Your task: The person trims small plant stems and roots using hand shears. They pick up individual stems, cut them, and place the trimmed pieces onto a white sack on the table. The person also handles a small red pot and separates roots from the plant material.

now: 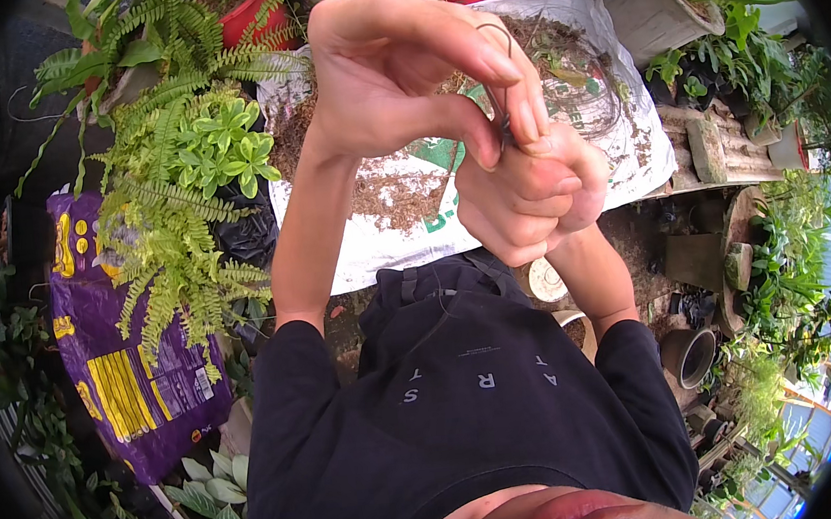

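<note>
My left hand [415, 81] is raised over a white printed sack, its fingertips and thumb pinching a thin dark wire [503, 107] that loops up past the fingers. Just below and to the right, my right hand [532, 197] is closed around the lower end of the same wire, and the fingertips of both hands meet there. Under the hands lies the white sack [386, 262], strewn with brown soil-like fibre [399, 198]. More thin dark strands [605, 94] lie in a loose tangle on its right part.
A fern [173, 199] and a variegated leafy plant [224, 146] stand at the left, beside a purple plastic bag [142, 357]. A grey pot [660, 8] is at the upper right; a red pot [246, 15] is at the top. An empty round pot [691, 358] lies at the right, near corrugated boards [728, 147].
</note>
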{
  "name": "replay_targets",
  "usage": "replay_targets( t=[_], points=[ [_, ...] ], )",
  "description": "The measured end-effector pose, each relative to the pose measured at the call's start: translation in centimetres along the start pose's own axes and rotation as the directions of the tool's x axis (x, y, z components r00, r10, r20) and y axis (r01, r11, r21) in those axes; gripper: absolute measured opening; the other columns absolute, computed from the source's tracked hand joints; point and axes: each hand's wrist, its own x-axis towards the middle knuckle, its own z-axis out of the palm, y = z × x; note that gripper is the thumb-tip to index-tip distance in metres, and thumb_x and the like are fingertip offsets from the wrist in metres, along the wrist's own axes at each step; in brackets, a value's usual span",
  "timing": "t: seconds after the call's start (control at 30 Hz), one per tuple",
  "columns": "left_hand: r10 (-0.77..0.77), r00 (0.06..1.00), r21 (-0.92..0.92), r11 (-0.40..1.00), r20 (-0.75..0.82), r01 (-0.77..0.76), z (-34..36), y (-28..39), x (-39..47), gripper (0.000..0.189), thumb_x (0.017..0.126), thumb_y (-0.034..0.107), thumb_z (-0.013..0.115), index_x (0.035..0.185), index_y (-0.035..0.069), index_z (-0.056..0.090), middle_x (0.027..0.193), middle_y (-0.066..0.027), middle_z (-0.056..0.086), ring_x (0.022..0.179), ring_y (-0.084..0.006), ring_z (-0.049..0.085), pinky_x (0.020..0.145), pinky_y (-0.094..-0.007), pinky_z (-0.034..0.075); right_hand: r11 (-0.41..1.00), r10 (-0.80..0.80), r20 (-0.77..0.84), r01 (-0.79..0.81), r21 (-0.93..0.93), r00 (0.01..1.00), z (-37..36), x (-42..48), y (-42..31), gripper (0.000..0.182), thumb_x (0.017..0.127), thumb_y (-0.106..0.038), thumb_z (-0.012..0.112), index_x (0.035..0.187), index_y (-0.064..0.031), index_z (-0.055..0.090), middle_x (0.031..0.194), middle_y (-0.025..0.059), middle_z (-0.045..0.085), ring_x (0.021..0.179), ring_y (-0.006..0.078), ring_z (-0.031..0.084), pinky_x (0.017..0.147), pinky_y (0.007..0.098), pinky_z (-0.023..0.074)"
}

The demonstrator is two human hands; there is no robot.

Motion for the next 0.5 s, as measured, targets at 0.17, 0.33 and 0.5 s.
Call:
replay_targets(
  t=[0.17, 0.33, 0.5],
  points=[
    [-0.002, 0.997, -0.028, 1.0, 0.077, 0.004, -0.6, -0.3, 0.3, 0.018, 0.091, 0.005, 0.057, 0.107, 0.01, 0.062, 0.078, -0.0143, 0.068, 0.073, -0.0275, 0.066, 0.057, -0.0339, 0.052, 0.994, -0.01, 0.039, 0.006, 0.106, 0.999, 0.0, 0.0, 0.6, 0.031, 0.1, -0.017, 0.034, 0.07, -0.0089, 0.036, 0.047, -0.0088, 0.018, 0.033, 0.0038, 0.015, 0.031, 0.0225, 0.0124],
    [0.012, 0.998, -0.045, 0.999, 0.065, -0.01, -0.8, -0.6, -0.3, 0.021, 0.09, 0.005, 0.057, 0.11, 0.01, 0.063, 0.077, -0.0143, 0.069, 0.071, -0.0281, 0.067, 0.056, -0.0342, 0.052, 0.993, -0.02, 0.041, 0.015, 0.117, 0.999, 0.3, 0.1, 0.9, 0.026, 0.099, -0.015, 0.035, 0.076, -0.0059, 0.039, 0.047, -0.0082, 0.018, 0.032, 0.0039, 0.015, 0.03, 0.0223, 0.0125],
    [-0.079, 0.995, -0.212, 0.973, 0.056, 0.089, -1.4, -0.5, -0.9, 0.021, 0.092, 0.008, 0.055, 0.111, 0.008, 0.065, 0.076, -0.0165, 0.069, 0.068, -0.0297, 0.067, 0.055, -0.0345, 0.052, 0.986, -0.001, 0.034, -0.004, 0.164, 0.999, 0.4, 0.1, 1.2, 0.027, 0.098, -0.016, 0.037, 0.072, -0.0064, 0.04, 0.044, -0.0083, 0.021, 0.031, 0.0046, 0.015, 0.029, 0.022, 0.014]
  ],
)
